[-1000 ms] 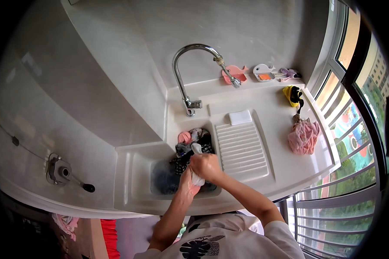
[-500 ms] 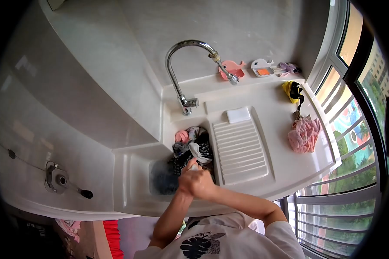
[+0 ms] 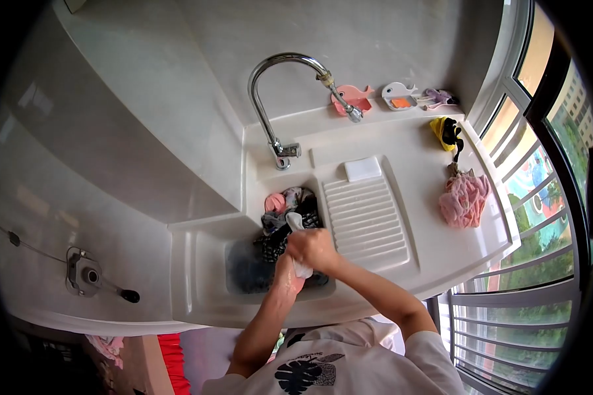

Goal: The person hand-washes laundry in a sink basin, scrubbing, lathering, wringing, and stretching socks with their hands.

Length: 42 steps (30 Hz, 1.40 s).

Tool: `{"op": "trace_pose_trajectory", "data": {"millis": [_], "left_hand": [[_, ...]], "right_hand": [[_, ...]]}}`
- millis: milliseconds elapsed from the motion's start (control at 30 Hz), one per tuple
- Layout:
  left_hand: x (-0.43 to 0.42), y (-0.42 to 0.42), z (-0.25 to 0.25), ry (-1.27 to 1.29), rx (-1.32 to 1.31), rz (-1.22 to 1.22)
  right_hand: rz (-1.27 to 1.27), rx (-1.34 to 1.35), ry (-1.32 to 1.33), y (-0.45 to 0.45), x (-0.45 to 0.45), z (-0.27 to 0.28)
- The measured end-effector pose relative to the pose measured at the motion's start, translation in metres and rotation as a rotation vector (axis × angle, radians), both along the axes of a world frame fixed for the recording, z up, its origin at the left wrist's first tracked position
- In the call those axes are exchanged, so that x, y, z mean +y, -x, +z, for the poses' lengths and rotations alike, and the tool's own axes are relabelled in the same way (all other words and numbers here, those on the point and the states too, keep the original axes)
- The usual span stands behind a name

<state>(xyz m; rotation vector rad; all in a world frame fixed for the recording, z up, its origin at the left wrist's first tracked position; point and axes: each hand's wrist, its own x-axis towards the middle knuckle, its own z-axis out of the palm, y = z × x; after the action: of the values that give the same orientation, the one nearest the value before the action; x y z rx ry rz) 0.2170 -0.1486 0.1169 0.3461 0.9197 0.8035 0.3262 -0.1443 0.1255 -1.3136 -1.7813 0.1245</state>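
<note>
Over the sink basin [image 3: 183, 276], my right hand [image 3: 313, 249] is closed around a narrow, wet-looking white cloth [image 3: 295, 222]. My left hand [image 3: 286, 273] grips the same cloth just below and to the left, its fingers partly hidden. One end of the cloth sticks out above my right hand, and another part hangs between my wrists. Beneath it, dark patterned clothes [image 3: 270, 247] and a pink garment [image 3: 275, 203] lie heaped in the basin, beside dark, cloudy water [image 3: 244, 270].
A chrome faucet [image 3: 255, 99] arches behind the basin. To the right is a ribbed washboard [image 3: 366, 220] with a white block [image 3: 362, 169] at its top. Farther right lie a pink bunched cloth [image 3: 464, 201] and a yellow-and-black item [image 3: 445, 133]. Whale-shaped soap dishes [image 3: 352, 99] line the back ledge.
My hands were clasped together over the cloth; now the right has shifted up and right and the left lower, with more of the white cloth showing between them. The view has tilted slightly.
</note>
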Motion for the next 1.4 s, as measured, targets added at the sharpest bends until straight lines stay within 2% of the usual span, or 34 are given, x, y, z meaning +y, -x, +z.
{"op": "trace_pose_trajectory", "data": {"millis": [67,100,133,167,200,233,267,333,367,400,467,500,567,600,633,667,733,800,867,933,1000,1033,1067,1133,1167,1233,1333,1400], "left_hand": [[0.001,0.001,-0.004,0.008,-0.049,0.022],[0.003,0.006,-0.025,-0.098,-0.361,-0.037],[0.008,0.017,-0.062,-0.238,-0.446,-0.102],[0.012,0.029,-0.099,-0.380,-0.539,-0.162],[0.016,0.040,-0.136,-0.514,-0.635,-0.215],[0.012,0.039,-0.125,-0.518,-0.667,-0.232],[0.008,0.033,-0.103,-0.366,-0.576,-0.171],[0.001,0.020,-0.056,-0.051,-0.406,-0.019],[-0.005,0.003,-0.002,-0.005,-0.177,-0.002],[-0.008,-0.009,0.032,0.041,0.050,0.015],[-0.001,0.010,-0.022,-0.016,-0.417,-0.060],[0.009,0.016,-0.052,-0.142,-0.717,-0.225],[0.012,0.014,-0.066,-0.162,-0.870,-0.243],[0.007,0.015,-0.073,-0.117,-0.719,-0.148],[0.000,0.013,-0.062,-0.069,-0.560,-0.064],[-0.010,0.007,0.004,0.038,-0.024,0.003],[-0.011,0.006,0.004,-0.040,-0.027,0.000],[-0.013,0.010,0.002,0.049,-0.194,0.084],[0.014,0.021,-0.018,-0.195,-0.519,-0.233],[0.015,0.036,-0.029,-0.099,-0.515,-0.270],[-0.011,0.009,0.045,0.112,-0.128,0.037],[-0.008,0.013,0.038,0.041,-0.121,0.019],[-0.011,0.019,0.058,0.021,-0.187,-0.109],[-0.008,0.033,0.035,-0.144,-0.116,-0.120],[-0.005,0.039,0.041,-0.299,-0.178,-0.146],[-0.001,0.043,0.052,-0.322,-0.165,-0.056],[-0.001,0.049,0.058,-0.342,-0.141,-0.040],[-0.002,0.046,0.054,-0.345,-0.129,-0.053]], "right_hand": [[-0.074,0.068,-0.029,0.003,0.001,0.006],[-0.054,0.041,-0.092,0.013,-0.009,0.010],[0.077,0.104,-0.216,0.024,-0.020,0.022],[-0.567,0.114,0.026,0.077,-0.009,-0.011],[-0.339,0.090,-0.144,0.064,-0.017,-0.001],[-0.059,0.070,-0.288,0.051,-0.026,0.011],[0.222,0.038,-0.381,0.038,-0.034,0.023],[0.084,0.033,-0.145,0.018,-0.016,0.014],[-0.075,-0.008,-0.032,0.011,-0.007,0.004],[-0.284,0.080,0.056,0.020,-0.003,0.005],[0.016,0.073,-0.179,0.031,-0.032,0.024],[0.115,0.008,-0.286,0.039,-0.045,0.034],[0.143,-0.004,-0.235,0.037,-0.042,0.021],[0.166,-0.016,-0.189,0.034,-0.041,0.014],[0.086,0.077,-0.158,0.023,-0.029,0.016],[-0.045,0.042,-0.050,0.012,-0.016,0.004],[-0.123,0.023,-0.016,0.003,-0.008,0.000],[-0.024,0.037,-0.086,0.022,-0.033,0.022],[0.148,0.033,-0.314,0.047,-0.056,0.029],[0.156,0.035,-0.257,0.041,-0.046,0.016],[-0.052,-0.009,-0.182,0.022,-0.025,0.022],[-0.085,0.031,-0.146,0.010,-0.017,0.026],[-0.155,0.054,-0.131,0.001,-0.009,0.018],[-0.074,0.203,0.169,-0.017,-0.015,0.005],[-0.072,0.199,0.171,-0.028,-0.022,0.001],[0.359,1.067,0.827,-0.050,-0.034,-0.004],[0.408,0.983,0.792,-0.070,-0.047,0.000],[0.428,1.170,0.612,-0.077,-0.042,-0.012]]}}
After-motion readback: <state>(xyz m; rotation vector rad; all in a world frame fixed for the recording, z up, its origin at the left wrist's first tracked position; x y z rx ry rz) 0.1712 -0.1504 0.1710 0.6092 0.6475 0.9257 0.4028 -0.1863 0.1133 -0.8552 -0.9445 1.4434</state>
